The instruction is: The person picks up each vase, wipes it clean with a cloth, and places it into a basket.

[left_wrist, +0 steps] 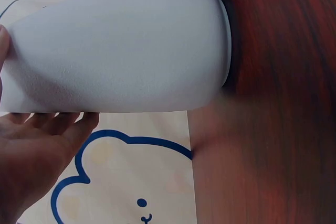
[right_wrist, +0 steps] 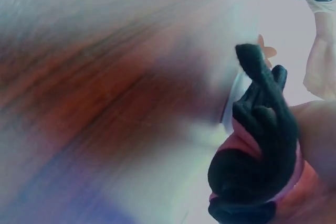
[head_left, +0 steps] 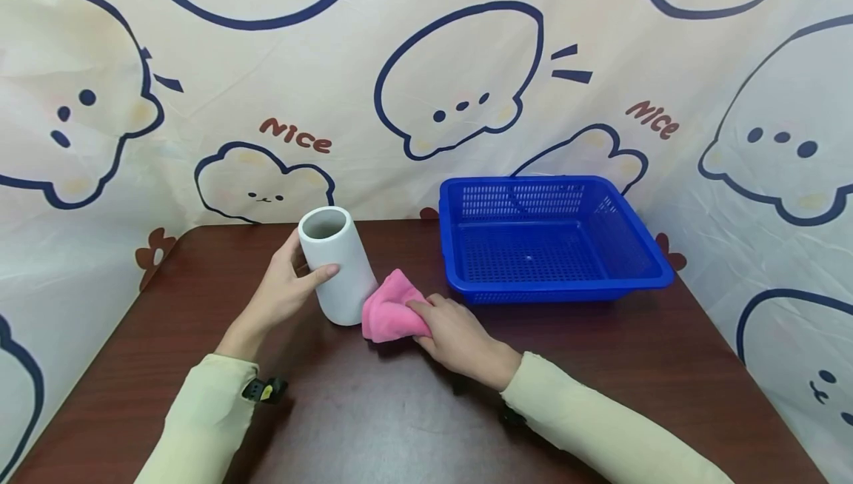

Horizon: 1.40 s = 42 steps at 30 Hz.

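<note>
A white tapered vase (head_left: pixel 346 284) stands slightly tilted on the table, its round mouth facing up. My left hand (head_left: pixel 286 284) grips it near the top, thumb across the front and fingers behind. Close up in the left wrist view, the smooth vase (left_wrist: pixel 121 51) lies sideways across the picture, fingers along its side. A bunched pink cloth (head_left: pixel 393 310) is pinched in my right hand (head_left: pixel 460 332), its far side right at the vase's lower right wall. In the right wrist view the cloth (right_wrist: pixel 257 161) shows dark, shadowed folds with pink edges.
Behind my right hand sits a blue plastic basket (head_left: pixel 560 288) with perforated walls, near the back right of the dark wooden table (head_left: pixel 400 417). A pale curtain (head_left: pixel 360 77) with cartoon drawings hangs around the table's back and sides.
</note>
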{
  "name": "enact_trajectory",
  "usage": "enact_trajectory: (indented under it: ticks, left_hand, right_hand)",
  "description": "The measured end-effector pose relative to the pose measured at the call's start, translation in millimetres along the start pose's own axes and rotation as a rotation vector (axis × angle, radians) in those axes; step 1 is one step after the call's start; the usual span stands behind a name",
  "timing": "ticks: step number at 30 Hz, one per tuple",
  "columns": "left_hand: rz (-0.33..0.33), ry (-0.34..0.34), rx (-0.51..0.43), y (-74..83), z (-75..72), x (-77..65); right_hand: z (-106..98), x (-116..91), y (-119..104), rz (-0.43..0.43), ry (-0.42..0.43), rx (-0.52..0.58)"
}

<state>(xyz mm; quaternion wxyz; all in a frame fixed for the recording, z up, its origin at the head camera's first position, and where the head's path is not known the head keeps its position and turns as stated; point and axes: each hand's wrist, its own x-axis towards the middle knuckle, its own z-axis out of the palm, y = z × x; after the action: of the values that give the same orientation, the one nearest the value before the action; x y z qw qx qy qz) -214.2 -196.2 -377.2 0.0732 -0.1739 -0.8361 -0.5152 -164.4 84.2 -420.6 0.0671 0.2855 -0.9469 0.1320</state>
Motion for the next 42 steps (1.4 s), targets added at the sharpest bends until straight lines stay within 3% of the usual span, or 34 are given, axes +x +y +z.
enact_trajectory:
  ticks: [20, 42]
  left_hand:
    - [-0.007, 0.003, -0.002, -1.0, 1.2, 0.3]
    - [-0.023, -0.012, 0.008, -0.5, 0.4, 0.6]
  right_hand:
    - [-32, -8, -17, -0.025, 0.126, 0.096]
    - [-61, 12, -28, -0.055, 0.258, 0.105]
